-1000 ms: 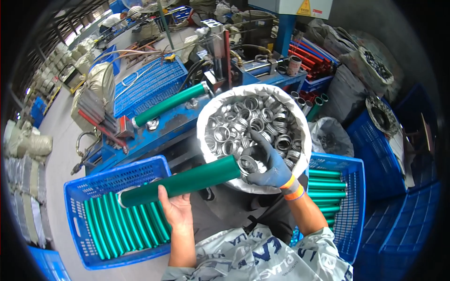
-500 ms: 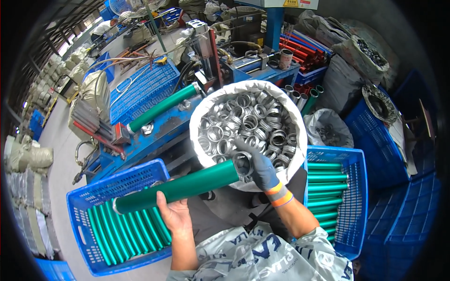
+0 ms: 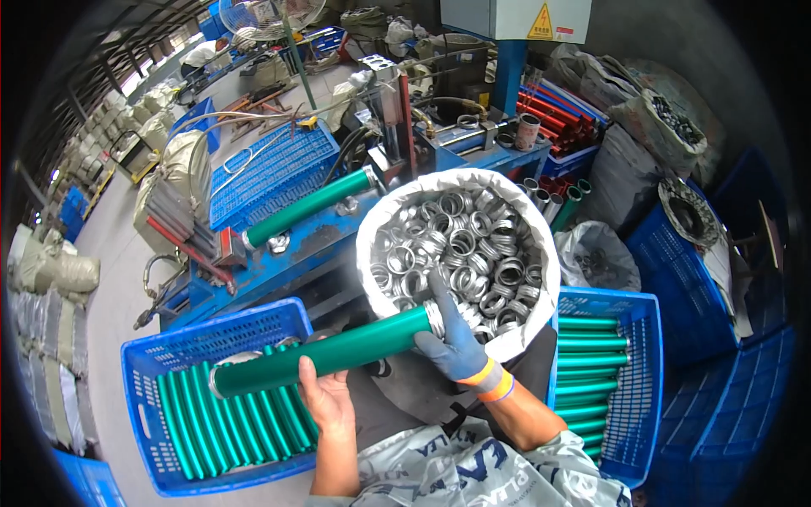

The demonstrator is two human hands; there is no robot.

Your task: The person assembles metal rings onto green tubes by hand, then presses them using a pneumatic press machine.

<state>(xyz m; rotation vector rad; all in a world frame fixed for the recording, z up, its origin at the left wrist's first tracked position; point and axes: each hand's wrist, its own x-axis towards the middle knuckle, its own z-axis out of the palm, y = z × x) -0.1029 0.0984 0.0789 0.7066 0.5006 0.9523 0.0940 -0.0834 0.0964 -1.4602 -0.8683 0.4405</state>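
Note:
My bare left hand (image 3: 326,397) grips a long green tube (image 3: 325,353) from below, holding it level over my lap. My right hand (image 3: 451,335), in a blue-grey glove, is closed on a silver metal ring at the tube's right end, at the near rim of a white sack (image 3: 368,245) full of metal rings (image 3: 470,245). Another green tube (image 3: 306,208) lies clamped on the blue machine (image 3: 279,262) beyond.
A blue crate (image 3: 135,380) of green tubes stands at my left, another blue crate (image 3: 646,338) of green tubes at my right. Behind are red and blue pipes (image 3: 557,110), sacks of parts (image 3: 667,118), stacked blue crates (image 3: 701,279) and a grey floor (image 3: 110,253) at left.
My right hand came out of the ring sack and onto the tube's right end. The tube has shifted slightly lower and nearer to me.

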